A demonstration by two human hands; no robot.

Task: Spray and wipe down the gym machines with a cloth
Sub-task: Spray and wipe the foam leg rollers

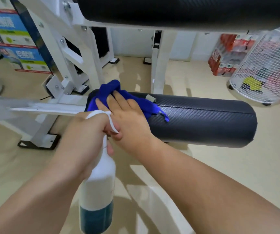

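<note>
A black cylindrical roller pad (203, 120) lies across the middle of the view, fixed to a white gym machine frame (65, 65). My right hand (127, 115) lies flat on a blue cloth (108, 92) and presses it onto the pad's left end. My left hand (83, 132) grips the neck of a white spray bottle (98, 183), which hangs down with blue liquid at its bottom. Its trigger sits beside my right hand. A second black pad (178, 9) spans the top of the view.
Blue and white cardboard boxes (12, 39) are stacked at the far left. A white wire basket (264, 68) on wheels stands at the right, with red-wrapped bottle packs (227, 53) behind it. The floor (220, 166) is beige tile. The machine's feet (38, 142) rest on black plates.
</note>
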